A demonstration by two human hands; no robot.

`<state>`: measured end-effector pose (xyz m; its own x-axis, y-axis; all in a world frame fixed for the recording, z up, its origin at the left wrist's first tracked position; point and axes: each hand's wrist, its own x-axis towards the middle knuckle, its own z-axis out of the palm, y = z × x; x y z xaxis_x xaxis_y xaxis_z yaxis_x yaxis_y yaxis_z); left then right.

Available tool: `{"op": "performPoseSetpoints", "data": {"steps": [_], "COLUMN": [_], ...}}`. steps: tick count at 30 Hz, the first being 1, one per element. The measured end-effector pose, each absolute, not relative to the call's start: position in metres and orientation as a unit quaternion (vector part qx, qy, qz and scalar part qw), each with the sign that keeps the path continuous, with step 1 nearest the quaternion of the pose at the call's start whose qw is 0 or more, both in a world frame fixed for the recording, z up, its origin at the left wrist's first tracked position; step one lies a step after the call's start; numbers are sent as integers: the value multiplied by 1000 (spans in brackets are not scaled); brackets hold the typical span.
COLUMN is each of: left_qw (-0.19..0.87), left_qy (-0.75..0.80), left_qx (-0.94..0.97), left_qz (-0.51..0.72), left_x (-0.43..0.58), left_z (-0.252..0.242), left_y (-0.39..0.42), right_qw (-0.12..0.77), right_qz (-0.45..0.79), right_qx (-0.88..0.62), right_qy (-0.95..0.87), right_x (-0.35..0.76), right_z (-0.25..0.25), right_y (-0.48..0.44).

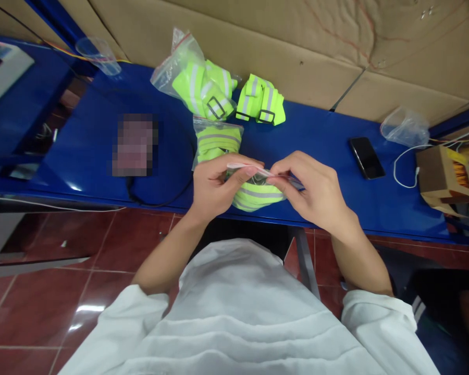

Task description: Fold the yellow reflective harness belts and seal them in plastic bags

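Observation:
Between my two hands a clear plastic bag (pixel 259 195) holds a folded neon yellow strap with a grey reflective stripe. My left hand (pixel 219 185) pinches the left part of its top edge between thumb and fingers. At the right part of the same edge, my right hand (pixel 310 187) is closed in a pinch. Just behind my left hand lies another bagged yellow strap (pixel 219 139). Farther back are a larger open bag with a yellow strap (pixel 205 86) and a loose folded yellow strap (pixel 261 99) with black buckles.
A black phone (pixel 366 158) lies on the blue table (pixel 316 140). Clear plastic cups (pixel 99 54) stand at the back left and right. An open cardboard box (pixel 440 174) is at the right edge, beside a white cable. A blurred-out object (pixel 135 145) lies left.

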<state>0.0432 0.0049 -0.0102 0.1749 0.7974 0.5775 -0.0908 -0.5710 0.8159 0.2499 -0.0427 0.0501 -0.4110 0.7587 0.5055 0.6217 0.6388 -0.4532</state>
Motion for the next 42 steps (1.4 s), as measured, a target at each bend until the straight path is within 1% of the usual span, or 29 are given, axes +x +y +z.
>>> {"op": "performPoseSetpoints", "data": {"steps": [4, 7, 12, 15, 19, 24, 26, 28, 30, 33, 36, 39, 41, 42], "left_qw": [402, 398, 362, 347, 332, 328, 323, 322, 323, 320, 325, 383, 426, 429], "left_qy": [242, 240, 222, 222, 250, 192, 183, 215, 263, 275, 275, 314, 339, 356], "left_qx": [708, 742, 729, 733, 747, 719, 707, 693, 693, 712, 707, 676, 639, 622], "left_qz": [527, 483, 537, 541, 519, 583, 602, 608, 589, 561, 565, 546, 543, 549], "left_x": [35, 24, 24, 27, 25, 25, 25, 21, 16, 9, 7, 6, 2, -2], "left_z": [-5, -3, -6, -5, -1, -3, -6, -7, -6, -3, 1, -1, -7, -11], "left_y": [7, 7, 4, 2, -1, -2, -4, -6, -9, -12, -14, -12, -8, -5], "right_qw": [370, 364, 343, 342, 368, 397, 389, 376, 375, 402, 425, 452, 494, 517], "right_qz": [105, 134, 141, 143, 149, 180, 179, 173, 177, 200, 217, 236, 248, 249], "right_qx": [-421, -449, -449, -437, -435, -432, -421, -432, -458, -475, -466, -485, -523, -544], "right_qy": [-822, -805, -813, -819, -809, -789, -800, -801, -786, -757, -745, -711, -649, -612], "right_x": [249, 250, 247, 241, 235, 233, 238, 247, 256, 263, 261, 268, 286, 300], "right_z": [51, 55, 61, 59, 53, 54, 55, 55, 52, 45, 40, 33, 25, 19], "right_y": [-42, -44, -48, -49, -49, -52, -55, -58, -62, -69, -74, -69, -56, -46]}}
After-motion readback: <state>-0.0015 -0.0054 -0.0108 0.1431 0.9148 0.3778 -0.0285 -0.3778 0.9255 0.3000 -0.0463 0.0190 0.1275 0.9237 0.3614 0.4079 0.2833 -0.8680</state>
